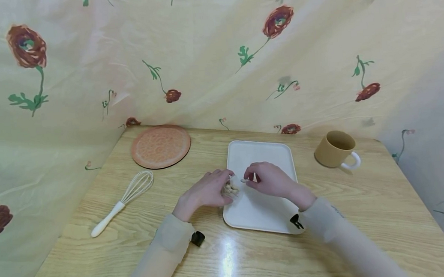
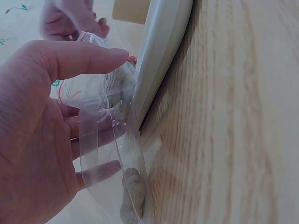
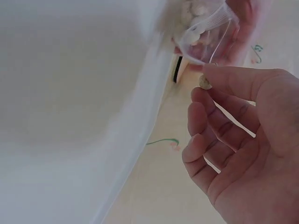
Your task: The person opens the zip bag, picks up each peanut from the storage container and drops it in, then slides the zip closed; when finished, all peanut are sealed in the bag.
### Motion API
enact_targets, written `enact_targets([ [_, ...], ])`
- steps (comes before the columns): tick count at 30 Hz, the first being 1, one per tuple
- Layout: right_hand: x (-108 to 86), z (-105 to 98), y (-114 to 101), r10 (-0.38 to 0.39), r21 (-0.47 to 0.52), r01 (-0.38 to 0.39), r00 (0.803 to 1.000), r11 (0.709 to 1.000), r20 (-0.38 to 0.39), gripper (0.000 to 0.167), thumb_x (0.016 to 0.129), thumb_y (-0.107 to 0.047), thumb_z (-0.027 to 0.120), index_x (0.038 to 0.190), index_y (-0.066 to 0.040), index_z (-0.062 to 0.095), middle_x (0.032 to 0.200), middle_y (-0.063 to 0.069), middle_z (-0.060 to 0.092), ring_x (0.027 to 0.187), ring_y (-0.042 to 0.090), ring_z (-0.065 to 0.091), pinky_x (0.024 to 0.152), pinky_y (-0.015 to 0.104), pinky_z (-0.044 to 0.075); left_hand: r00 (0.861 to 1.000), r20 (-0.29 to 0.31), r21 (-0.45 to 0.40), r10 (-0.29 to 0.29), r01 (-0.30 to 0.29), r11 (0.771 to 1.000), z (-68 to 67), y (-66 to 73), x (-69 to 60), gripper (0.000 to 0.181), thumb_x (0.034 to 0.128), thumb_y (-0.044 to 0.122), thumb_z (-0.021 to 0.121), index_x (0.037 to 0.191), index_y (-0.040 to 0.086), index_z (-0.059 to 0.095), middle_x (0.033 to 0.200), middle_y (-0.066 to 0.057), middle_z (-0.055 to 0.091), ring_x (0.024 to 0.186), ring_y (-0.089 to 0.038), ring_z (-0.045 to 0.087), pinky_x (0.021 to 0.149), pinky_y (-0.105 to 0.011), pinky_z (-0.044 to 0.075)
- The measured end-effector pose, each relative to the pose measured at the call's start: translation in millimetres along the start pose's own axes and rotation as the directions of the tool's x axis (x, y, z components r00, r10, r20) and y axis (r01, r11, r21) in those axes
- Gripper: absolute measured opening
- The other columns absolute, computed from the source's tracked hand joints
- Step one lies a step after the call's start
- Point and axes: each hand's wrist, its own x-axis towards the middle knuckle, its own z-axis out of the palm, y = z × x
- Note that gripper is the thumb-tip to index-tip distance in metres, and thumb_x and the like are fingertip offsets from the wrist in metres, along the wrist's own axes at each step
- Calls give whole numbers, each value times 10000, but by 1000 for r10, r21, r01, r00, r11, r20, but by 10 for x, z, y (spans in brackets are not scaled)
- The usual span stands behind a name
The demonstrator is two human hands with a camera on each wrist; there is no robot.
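My left hand [image 1: 207,189] holds a clear zip bag [image 2: 100,140] at the left edge of the white tray [image 1: 259,153], thumb on one side and fingers on the other. Inside the bag lie several peanuts [image 2: 133,196] in their shells. The bag's mouth faces my right hand [image 1: 270,180], which is over the tray. Between thumb and index finger, that hand pinches a peanut [image 3: 204,82], seen in the right wrist view just outside the bag's mouth. Most of this peanut is hidden by the fingertips.
A white whisk [image 1: 122,204] lies at the left of the wooden table [image 1: 261,264]. Behind it is a round orange mat [image 1: 161,146]. At the back right stands a tan mug [image 1: 334,150] with a white handle. Flowered cloth hangs behind the table.
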Motion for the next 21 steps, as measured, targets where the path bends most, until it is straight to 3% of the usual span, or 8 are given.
enact_targets([
  [7,89,76,-121,-23,2,23,999,1000,-48,91,846,-85,770,928,-96,733,788,-71,609,626,70,511,576,260,447,1000,-4,-9,6,-6,1000,7,-8,-6,714,854,338,749,1449,105,431,1259,-24,576,1200,-182,489,1050,-446,363],
  [17,131,169,-254,-3,-25,1,997,1000,-74,92,840,-94,780,916,-72,733,791,-56,637,626,77,517,564,268,449,1000,-13,-13,25,-25,1000,3,-8,-11,711,848,328,755,1441,98,439,1325,-41,566,1225,-201,484,1044,-474,371],
  [21,144,189,-276,5,-29,-7,997,1000,-74,92,849,-124,791,905,-77,734,790,-58,638,630,89,521,577,281,450,1000,-13,-11,20,-20,1000,-1,-1,-15,704,848,331,753,1437,101,444,1282,-32,576,1201,-188,489,1039,-461,370],
])
